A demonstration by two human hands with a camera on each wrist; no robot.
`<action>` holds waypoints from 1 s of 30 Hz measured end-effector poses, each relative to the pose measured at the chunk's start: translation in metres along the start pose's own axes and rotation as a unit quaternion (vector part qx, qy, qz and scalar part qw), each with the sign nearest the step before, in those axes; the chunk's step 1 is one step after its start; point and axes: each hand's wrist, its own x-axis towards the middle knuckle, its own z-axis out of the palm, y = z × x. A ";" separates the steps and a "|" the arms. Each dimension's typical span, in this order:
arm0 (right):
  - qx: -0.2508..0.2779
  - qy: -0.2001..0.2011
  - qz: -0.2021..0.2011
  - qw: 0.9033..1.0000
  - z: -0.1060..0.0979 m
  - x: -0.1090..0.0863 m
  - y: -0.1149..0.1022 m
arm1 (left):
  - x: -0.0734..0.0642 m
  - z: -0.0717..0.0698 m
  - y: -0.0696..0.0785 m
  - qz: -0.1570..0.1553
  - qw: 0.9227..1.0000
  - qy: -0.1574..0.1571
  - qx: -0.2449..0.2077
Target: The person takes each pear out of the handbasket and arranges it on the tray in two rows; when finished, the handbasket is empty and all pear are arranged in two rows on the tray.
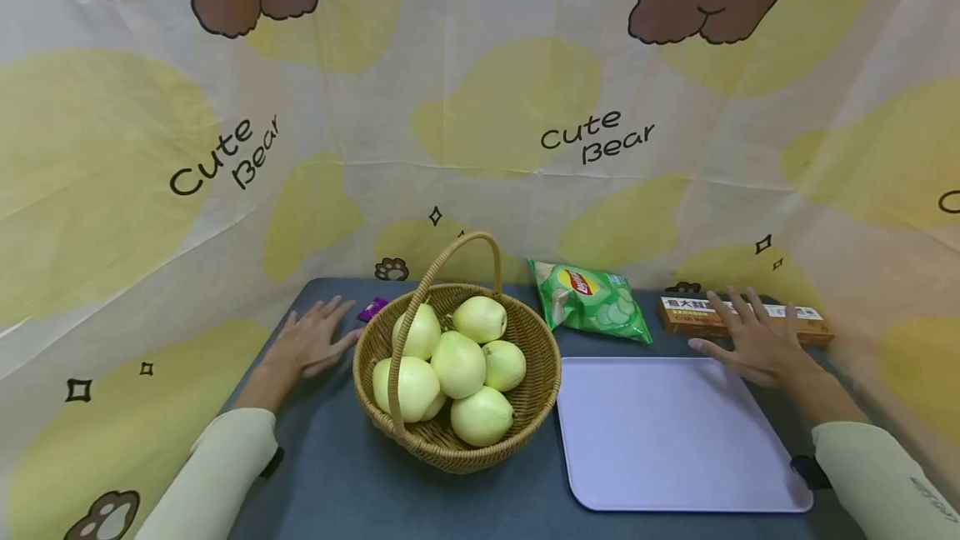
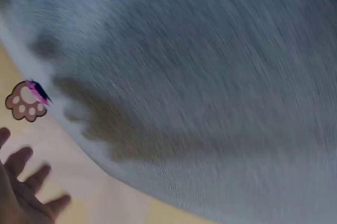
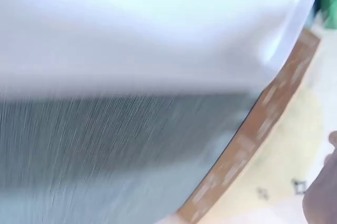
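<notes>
In the head view my left hand [image 1: 309,342] is spread at the table's left side, left of a wicker basket [image 1: 551,361]. Several pale green pears [image 1: 458,365] fill the basket. A small purple packet [image 1: 372,309] lies between that hand and the basket, partly hidden behind it. My right hand [image 1: 757,342], fingers spread, overlaps the long brown box [image 1: 686,319] and the far right corner of the lilac tray [image 1: 675,432]. Neither hand holds anything. The left wrist view shows the left fingers [image 2: 37,179] apart; only a bit of the right hand [image 3: 322,192] shows in the right wrist view.
A green bag of chips [image 1: 600,302] leans at the back of the dark table [image 1: 322,473], between basket and box. The basket's tall handle [image 1: 442,261] arches up over the pears. Behind the table hangs a cloth [image 1: 480,107] with bear prints.
</notes>
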 end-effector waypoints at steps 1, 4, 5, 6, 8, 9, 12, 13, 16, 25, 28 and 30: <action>0.010 0.002 -0.005 1.000 0.000 0.001 -0.006 | 0.000 0.001 0.001 0.004 1.000 0.004 -0.030; 0.042 0.007 -0.018 0.999 0.001 0.003 -0.026 | -0.001 0.003 0.004 0.006 0.993 0.024 -0.114; 0.055 0.010 -0.021 0.998 0.001 0.004 -0.034 | -0.002 0.003 0.007 0.003 0.989 0.033 -0.141; 0.064 0.014 -0.024 0.998 0.001 0.005 -0.040 | -0.002 0.004 0.010 -0.002 0.985 0.043 -0.167; 0.077 0.021 -0.029 0.996 0.001 0.006 -0.053 | -0.004 0.003 0.017 -0.020 0.973 0.065 -0.220; 0.084 0.025 -0.031 0.996 0.001 0.007 -0.059 | -0.005 0.002 0.021 -0.031 0.964 0.074 -0.254; 0.111 0.033 -0.037 0.993 0.001 0.009 -0.076 | -0.009 -0.002 0.035 -0.058 0.924 0.100 -0.364; 0.121 0.035 -0.037 0.991 0.002 0.009 -0.081 | -0.010 -0.003 0.039 -0.061 0.907 0.107 -0.404; 0.156 0.041 -0.042 0.986 0.001 0.011 -0.096 | -0.013 -0.007 0.051 -0.067 0.853 0.120 -0.504; 0.262 0.045 -0.047 0.963 -0.008 0.008 -0.144 | -0.026 -0.017 0.075 -0.091 0.806 0.103 -0.576; 0.287 0.052 -0.057 0.955 -0.011 0.004 -0.157 | -0.028 -0.020 0.080 -0.094 0.793 0.100 -0.593; 0.303 0.056 -0.067 0.949 -0.012 0.002 -0.166 | -0.028 -0.021 0.082 -0.096 0.792 0.100 -0.594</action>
